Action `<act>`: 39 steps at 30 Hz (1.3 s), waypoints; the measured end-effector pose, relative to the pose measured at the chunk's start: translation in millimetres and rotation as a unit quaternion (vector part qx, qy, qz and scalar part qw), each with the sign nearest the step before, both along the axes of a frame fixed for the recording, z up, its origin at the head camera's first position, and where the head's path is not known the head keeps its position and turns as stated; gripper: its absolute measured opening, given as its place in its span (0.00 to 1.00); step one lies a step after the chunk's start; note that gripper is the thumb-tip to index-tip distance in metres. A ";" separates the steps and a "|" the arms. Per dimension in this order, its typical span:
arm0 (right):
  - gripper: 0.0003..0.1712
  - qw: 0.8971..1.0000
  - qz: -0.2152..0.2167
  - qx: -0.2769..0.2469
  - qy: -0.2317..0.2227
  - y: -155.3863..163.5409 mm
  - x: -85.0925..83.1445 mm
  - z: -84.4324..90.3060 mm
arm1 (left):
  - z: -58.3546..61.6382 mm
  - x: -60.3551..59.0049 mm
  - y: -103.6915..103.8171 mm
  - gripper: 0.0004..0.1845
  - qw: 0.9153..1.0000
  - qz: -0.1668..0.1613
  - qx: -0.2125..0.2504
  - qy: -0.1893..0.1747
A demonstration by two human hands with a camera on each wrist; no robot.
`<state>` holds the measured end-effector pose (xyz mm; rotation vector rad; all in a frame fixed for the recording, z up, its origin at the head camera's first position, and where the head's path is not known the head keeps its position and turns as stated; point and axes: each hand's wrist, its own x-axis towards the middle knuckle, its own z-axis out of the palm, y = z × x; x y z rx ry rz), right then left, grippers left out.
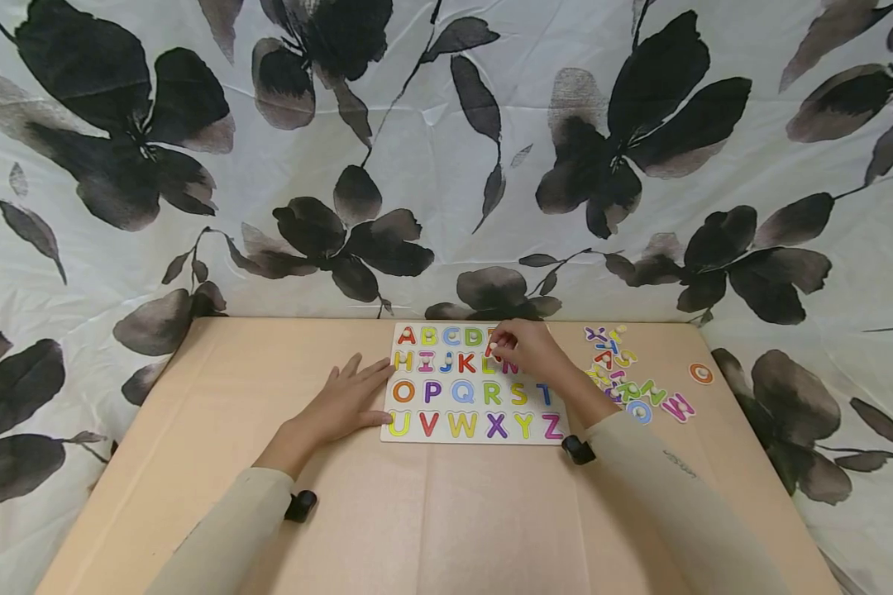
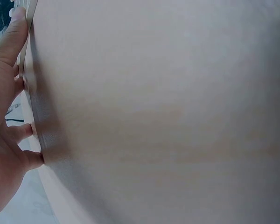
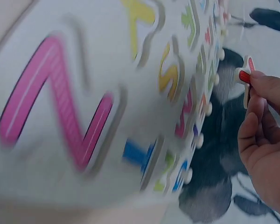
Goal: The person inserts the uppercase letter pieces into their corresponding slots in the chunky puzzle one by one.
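Note:
A white alphabet puzzle board [image 1: 446, 409] with colourful letters lies near the table's far edge. My left hand [image 1: 348, 403] rests against its left side with fingers spread; in the left wrist view the left hand [image 2: 4, 88] touches the board's edge. Above the upper right part of the board, my right hand [image 1: 524, 347] pinches a small red letter piece. The right wrist view shows this red letter piece [image 3: 244, 76] between thumb and fingers of the right hand [image 3: 266, 140], held by its knob. Which letter it is, I cannot tell. The hand hides some of the top two rows.
Several loose letter pieces [image 1: 632, 384] lie heaped right of the board, beside my right forearm. Among them are a blue ring-shaped piece [image 1: 638, 411] and a pink letter [image 1: 678, 406]. An orange O [image 1: 701, 373] lies apart, farther right. A flowered cloth [image 1: 491, 248] hangs behind the table.

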<state>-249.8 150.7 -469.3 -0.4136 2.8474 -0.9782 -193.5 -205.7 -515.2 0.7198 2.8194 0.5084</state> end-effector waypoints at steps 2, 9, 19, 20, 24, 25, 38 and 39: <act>0.04 1.000 0.015 -0.001 0.004 -9.4 -1.5 -1.3 | -0.2 -0.1 0.0 0.50 1.000 0.000 0.001 0.000; 0.02 0.998 0.054 0.036 0.021 -34.1 -9.6 -14.6 | -0.5 0.2 0.2 0.49 1.000 0.003 0.000 0.001; 0.02 0.996 0.068 0.061 0.008 -48.6 -10.2 -28.8 | 0.0 1.5 -0.6 0.49 1.000 0.000 0.000 0.000; 0.02 0.995 0.070 0.064 0.011 -49.2 -10.1 -29.8 | 0.0 1.7 -0.7 0.49 1.000 0.001 0.000 0.001; 0.02 0.994 0.075 0.073 0.011 -50.6 -9.9 -33.4 | -0.1 2.1 -1.1 0.49 1.000 0.003 -0.002 -0.001; 0.02 0.994 0.074 0.074 0.009 -50.6 -9.8 -34.4 | -0.4 2.1 -0.8 0.49 1.000 0.003 -0.003 -0.002; 0.02 0.997 0.065 0.040 -0.031 -48.8 -10.6 -35.8 | 0.7 2.7 -0.7 0.50 1.000 0.002 -0.003 -0.002; 0.02 0.997 0.064 0.040 -0.034 -48.2 -10.4 -35.5 | 0.7 2.7 -0.6 0.50 1.000 0.001 -0.003 -0.002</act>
